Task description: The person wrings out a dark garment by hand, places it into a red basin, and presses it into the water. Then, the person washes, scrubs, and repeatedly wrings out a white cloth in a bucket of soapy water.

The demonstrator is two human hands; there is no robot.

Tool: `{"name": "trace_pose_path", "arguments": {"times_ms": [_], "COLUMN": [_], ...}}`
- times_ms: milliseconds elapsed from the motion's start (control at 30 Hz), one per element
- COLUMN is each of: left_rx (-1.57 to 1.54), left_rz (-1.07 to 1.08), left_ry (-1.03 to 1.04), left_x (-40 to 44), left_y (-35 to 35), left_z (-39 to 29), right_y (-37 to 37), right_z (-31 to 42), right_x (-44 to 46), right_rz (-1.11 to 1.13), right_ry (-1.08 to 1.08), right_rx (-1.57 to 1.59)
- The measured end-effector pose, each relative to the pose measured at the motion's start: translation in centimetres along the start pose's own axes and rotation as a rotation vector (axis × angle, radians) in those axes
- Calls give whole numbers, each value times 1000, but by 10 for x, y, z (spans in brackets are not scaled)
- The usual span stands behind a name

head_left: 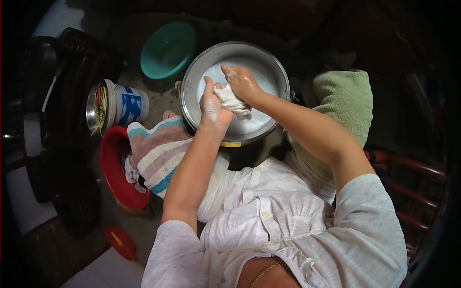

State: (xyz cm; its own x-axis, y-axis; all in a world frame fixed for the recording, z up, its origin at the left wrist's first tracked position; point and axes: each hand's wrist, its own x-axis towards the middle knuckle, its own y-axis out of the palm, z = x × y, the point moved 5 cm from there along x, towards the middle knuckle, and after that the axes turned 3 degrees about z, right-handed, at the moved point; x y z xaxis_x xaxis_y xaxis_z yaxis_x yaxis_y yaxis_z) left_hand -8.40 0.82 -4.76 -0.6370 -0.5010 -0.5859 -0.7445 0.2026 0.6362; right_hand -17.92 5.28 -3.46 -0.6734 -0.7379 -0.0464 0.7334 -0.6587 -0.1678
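Note:
A bunched white cloth [234, 103] is gripped between my two hands, above a large metal pot [188, 103] of whitish, sudsy water [261, 79]. My left hand [213, 108] is closed on the cloth from the left, thumb pointing up. From the right, my right hand [242, 84] presses on the same cloth, its fingers wrapped over the top. Both hands look wet, with suds on the skin. Part of the cloth hangs below the right hand. Some fingertips are hidden by the cloth.
A teal basin [169, 50] sits behind the pot on the left. Beside it stands a white bucket [132, 103] with a metal bowl of shredded food. A red basin [113, 168] holds clothes. Striped [161, 151] and green [343, 98] towels cover my knees. Red chair bars [413, 168] are at right.

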Motion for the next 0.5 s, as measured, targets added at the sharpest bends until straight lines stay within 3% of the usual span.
{"name": "trace_pose_path", "arguments": {"times_ms": [67, 100, 133, 200, 233, 333, 500], "left_rx": [-150, -158, -158, 45, 48, 95, 115], "left_rz": [114, 41, 41, 61, 57, -92, -133], "left_ry": [-21, 15, 20, 174, 176, 320, 308], "left_x": [10, 7, 9, 10, 9, 3, 3], "left_y": [-4, -1, -3, -4, -6, -11, -7], "left_z": [-9, -15, -18, -33, -35, -44, -37], "right_y": [2, -1, -5, 2, 0, -1, -1], "right_z": [-4, -6, -9, 2, 2, -1, 10], "right_x": [-7, -6, -4, -3, -3, 0, -3], "right_rz": [189, 278, 283, 620, 675, 601, 335], "right_ry": [502, 584, 581, 429, 405, 369, 399], "right_rx": [536, 551, 550, 729, 671, 666, 764]}}
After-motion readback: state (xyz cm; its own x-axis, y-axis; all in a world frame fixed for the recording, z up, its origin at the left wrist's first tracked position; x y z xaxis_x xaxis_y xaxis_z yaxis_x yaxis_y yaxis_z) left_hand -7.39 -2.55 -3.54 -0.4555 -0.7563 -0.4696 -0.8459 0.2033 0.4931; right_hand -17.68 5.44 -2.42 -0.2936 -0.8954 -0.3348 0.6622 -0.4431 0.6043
